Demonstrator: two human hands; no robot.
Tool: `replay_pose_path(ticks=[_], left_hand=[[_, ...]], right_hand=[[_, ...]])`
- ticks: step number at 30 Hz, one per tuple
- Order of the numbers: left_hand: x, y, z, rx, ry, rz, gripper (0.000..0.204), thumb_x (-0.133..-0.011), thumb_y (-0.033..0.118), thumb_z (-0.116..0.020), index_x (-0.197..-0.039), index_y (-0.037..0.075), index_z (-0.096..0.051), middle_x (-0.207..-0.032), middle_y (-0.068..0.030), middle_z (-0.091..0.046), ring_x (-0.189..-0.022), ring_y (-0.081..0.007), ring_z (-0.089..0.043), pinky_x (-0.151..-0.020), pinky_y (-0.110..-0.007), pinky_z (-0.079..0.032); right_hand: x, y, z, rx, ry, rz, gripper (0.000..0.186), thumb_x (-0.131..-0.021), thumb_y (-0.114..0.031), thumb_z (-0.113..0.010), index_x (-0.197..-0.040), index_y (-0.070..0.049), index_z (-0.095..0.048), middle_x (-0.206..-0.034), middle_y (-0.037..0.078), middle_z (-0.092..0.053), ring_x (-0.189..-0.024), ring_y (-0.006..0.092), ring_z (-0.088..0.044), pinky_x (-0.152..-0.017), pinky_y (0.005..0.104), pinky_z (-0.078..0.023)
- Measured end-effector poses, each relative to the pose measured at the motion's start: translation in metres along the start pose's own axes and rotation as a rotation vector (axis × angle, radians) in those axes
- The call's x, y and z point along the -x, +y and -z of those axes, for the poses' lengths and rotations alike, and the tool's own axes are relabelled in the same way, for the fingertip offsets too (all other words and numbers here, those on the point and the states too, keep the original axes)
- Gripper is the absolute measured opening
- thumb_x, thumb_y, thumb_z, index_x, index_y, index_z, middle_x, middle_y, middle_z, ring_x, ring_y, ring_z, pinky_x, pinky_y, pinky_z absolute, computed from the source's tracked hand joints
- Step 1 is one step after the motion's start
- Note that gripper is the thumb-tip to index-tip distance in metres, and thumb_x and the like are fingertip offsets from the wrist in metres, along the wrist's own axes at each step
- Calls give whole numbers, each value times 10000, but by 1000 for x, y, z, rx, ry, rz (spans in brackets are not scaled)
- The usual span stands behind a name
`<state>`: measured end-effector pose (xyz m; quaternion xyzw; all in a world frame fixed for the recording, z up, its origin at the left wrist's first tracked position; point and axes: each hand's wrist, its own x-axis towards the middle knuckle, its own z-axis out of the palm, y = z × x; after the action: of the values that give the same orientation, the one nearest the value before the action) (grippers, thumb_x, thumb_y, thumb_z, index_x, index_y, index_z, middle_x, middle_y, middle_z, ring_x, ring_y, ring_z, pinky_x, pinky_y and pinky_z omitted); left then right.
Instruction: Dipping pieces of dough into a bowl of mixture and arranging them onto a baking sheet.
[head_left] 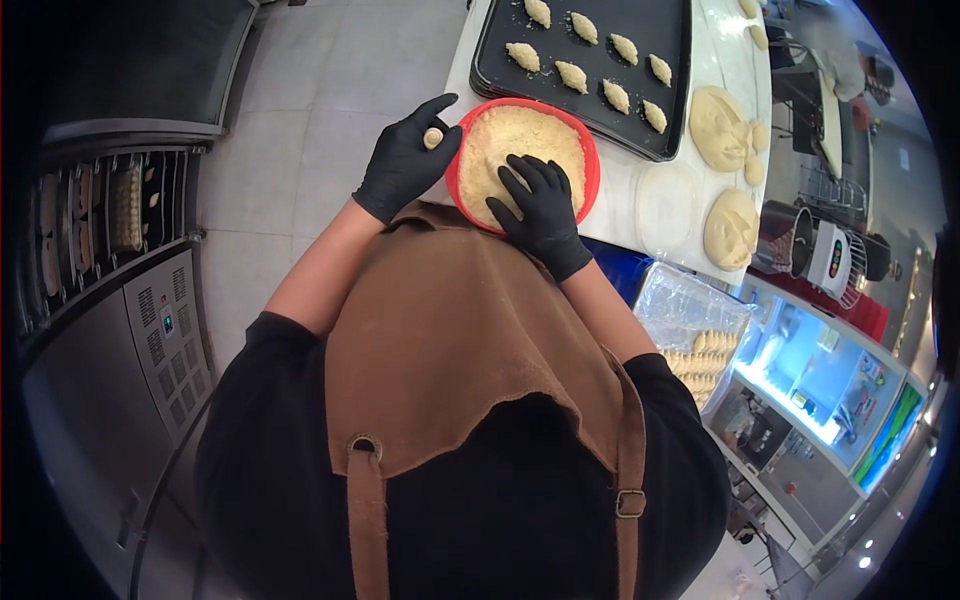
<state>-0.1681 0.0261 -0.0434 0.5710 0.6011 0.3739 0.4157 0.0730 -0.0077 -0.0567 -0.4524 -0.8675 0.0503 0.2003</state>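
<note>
My left hand, in a black glove, holds a small pale dough piece beside the left rim of a red bowl of pale yellow crumbs. My right hand, also gloved, is in the bowl, fingers apart and curved down onto the crumbs, fingertips partly hidden. Behind the bowl, a dark baking tray bears several crumb-coated, pointed dough pieces on the white counter.
Right are dough mounds, a clear container, a scale or machine and a bagged tray of dough pieces. Left are a tiled floor and a tray rack. A blurred person is at upper right.
</note>
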Motion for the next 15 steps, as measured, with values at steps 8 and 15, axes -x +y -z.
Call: replay_pose_path(ticks=[8,15], left_hand=[[-1,-1,2,27,-65,-21,405,-907,119,-718,-1308,77,-682,-824,-9,-702,-715,-145,-612,-711,-274,-513],[-6,-9,-12,-1,-126,-459,435,-889,82,-747,-1318,74,-675,-960,-29,-752,-822,-163,-665,-810,-284,-540]], right_hand=[[-9,12,-13,-440,-99,-444,342,-916,-190,-721,-1225,-45,-694,-1141,123,-726,-944,274,-681,-820,350,-541],[-23,47,21,-1518,-174,-1188,232,-979,-163,-642,-1160,-28,-696,-1045,121,-714,-856,212,-663,-706,285,-514]])
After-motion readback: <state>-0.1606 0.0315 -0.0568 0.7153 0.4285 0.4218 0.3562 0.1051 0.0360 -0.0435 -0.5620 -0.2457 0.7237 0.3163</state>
